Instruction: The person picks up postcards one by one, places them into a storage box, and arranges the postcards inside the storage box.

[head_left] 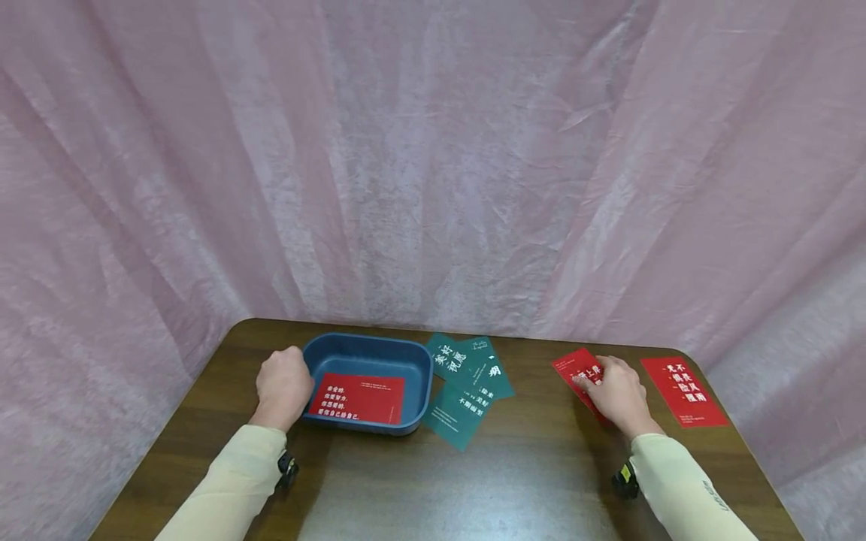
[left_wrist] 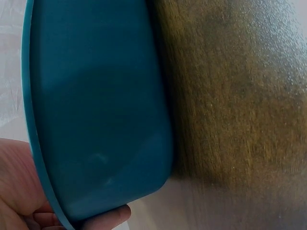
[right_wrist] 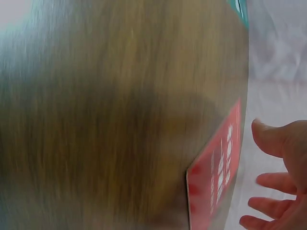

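Your left hand [head_left: 283, 385] grips the left rim of the blue tray [head_left: 368, 353], fingers curled round it; a red card [head_left: 358, 397] lies inside. Your right hand [head_left: 614, 391] rests on another red card [head_left: 578, 370] on the table [head_left: 528, 466]; whether it pinches it, cannot tell. Green cards [head_left: 467, 379] lie between.

Right hand [right_wrist: 280, 182] beside red card [right_wrist: 216, 177] (blurred)

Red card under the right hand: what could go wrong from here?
1. The red card lies flat on the table; the right hand may slide it rather than lift it.
2. The green cards overlap loosely beside the tray; if the left hand shifts the tray, they may scatter.
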A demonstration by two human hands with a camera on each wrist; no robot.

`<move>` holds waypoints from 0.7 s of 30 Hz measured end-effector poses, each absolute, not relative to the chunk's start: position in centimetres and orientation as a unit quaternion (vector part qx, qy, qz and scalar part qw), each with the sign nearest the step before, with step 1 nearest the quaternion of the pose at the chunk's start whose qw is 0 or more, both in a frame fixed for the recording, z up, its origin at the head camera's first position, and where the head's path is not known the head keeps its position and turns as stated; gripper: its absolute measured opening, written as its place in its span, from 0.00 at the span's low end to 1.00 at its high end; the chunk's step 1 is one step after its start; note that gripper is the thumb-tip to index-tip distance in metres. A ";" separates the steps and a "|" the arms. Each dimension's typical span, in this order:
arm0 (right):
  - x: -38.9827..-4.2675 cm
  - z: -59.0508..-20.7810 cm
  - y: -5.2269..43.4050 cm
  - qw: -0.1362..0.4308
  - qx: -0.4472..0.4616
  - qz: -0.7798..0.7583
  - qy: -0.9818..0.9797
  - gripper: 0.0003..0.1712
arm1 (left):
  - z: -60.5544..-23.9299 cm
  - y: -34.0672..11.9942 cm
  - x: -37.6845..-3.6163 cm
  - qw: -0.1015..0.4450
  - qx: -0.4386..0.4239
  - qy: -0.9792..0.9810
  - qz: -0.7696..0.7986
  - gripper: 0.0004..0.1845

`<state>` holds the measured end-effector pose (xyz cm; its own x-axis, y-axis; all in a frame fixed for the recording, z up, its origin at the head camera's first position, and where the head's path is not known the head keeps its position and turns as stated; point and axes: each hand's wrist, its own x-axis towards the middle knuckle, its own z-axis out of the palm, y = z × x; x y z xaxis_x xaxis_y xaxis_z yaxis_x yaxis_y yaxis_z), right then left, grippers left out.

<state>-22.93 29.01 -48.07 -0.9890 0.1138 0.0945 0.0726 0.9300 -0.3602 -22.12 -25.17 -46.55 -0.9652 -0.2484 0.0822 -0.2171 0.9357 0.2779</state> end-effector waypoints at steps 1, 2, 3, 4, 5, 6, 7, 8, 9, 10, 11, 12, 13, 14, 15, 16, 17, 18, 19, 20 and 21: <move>-22.9 -48.0 29.5 0.042 -0.059 0.181 -0.981 0.39 | -46.5 -25.2 -22.1 0.058 0.118 -0.982 -0.135 0.17; -22.8 -47.9 29.9 0.028 -0.068 0.181 -0.981 0.40 | -46.5 -25.2 -22.1 0.056 0.117 -0.982 -0.135 0.17; -22.8 -47.8 30.4 0.014 -0.075 0.183 -0.980 0.41 | -46.5 -25.2 -22.1 0.056 0.117 -0.982 -0.135 0.17; -22.8 -47.6 30.8 0.001 -0.082 0.187 -0.979 0.43 | -46.5 -25.2 -22.1 0.056 0.116 -0.982 -0.135 0.17; -22.8 -47.5 31.1 -0.012 -0.088 0.190 -0.978 0.45 | -46.5 -25.2 -22.1 0.058 0.116 -0.983 -0.134 0.17; -22.9 -47.4 31.5 -0.024 -0.093 0.193 -0.977 0.46 | -46.5 -25.2 -22.1 0.061 0.116 -0.983 -0.133 0.17; -23.0 -47.2 31.8 -0.035 -0.098 0.196 -0.975 0.49 | -46.5 -25.2 -22.1 0.063 0.115 -0.983 -0.132 0.16; -23.0 -47.2 32.0 -0.045 -0.101 0.200 -0.974 0.50 | -46.4 -25.2 -22.0 0.064 0.114 -0.983 -0.131 0.16; -23.1 -47.1 32.2 -0.054 -0.105 0.204 -0.972 0.52 | -46.4 -25.3 -22.0 0.065 0.113 -0.983 -0.130 0.16; -23.2 -47.1 32.4 -0.060 -0.108 0.204 -0.971 0.53 | -46.4 -25.3 -22.0 0.065 0.113 -0.983 -0.130 0.17; -23.3 -47.1 32.5 -0.066 -0.109 0.204 -0.971 0.54 | -46.4 -25.2 -22.0 0.064 0.114 -0.983 -0.130 0.17; -23.4 -47.2 32.6 -0.070 -0.110 0.203 -0.970 0.55 | -46.3 -25.2 -22.0 0.064 0.114 -0.983 -0.130 0.17; -23.4 -47.2 32.7 -0.072 -0.108 0.201 -0.971 0.56 | -46.3 -25.1 -22.0 0.062 0.115 -0.983 -0.130 0.17; -23.4 -47.3 32.7 -0.075 -0.107 0.202 -0.971 0.56 | -46.3 -25.1 -21.9 0.061 0.116 -0.983 -0.130 0.17; -23.5 -47.4 32.7 -0.077 -0.105 0.201 -0.971 0.57 | -46.3 -25.1 -21.9 0.060 0.118 -0.983 -0.129 0.17; -23.5 -47.5 32.7 -0.079 -0.102 0.198 -0.972 0.57 | -46.3 -25.0 -21.9 0.059 0.119 -0.983 -0.129 0.18; -23.5 -47.6 32.7 -0.080 -0.101 0.195 -0.972 0.57 | -46.2 -25.0 -21.9 0.058 0.120 -0.983 -0.129 0.17; -23.5 -47.6 32.7 -0.081 -0.101 0.192 -0.973 0.57 | -46.2 -24.9 -21.9 0.057 0.121 -0.983 -0.129 0.17; -23.5 -47.7 32.7 -0.083 -0.102 0.189 -0.973 0.57 | -46.2 -24.9 -21.9 0.054 0.122 -0.983 -0.129 0.17; -23.5 -47.7 32.7 -0.085 -0.105 0.188 -0.973 0.58 | -46.2 -24.9 -21.9 0.052 0.122 -0.983 -0.129 0.18; -23.5 -47.7 32.7 -0.086 -0.109 0.186 -0.973 0.58 | -46.2 -24.9 -21.9 0.052 0.122 -0.983 -0.129 0.17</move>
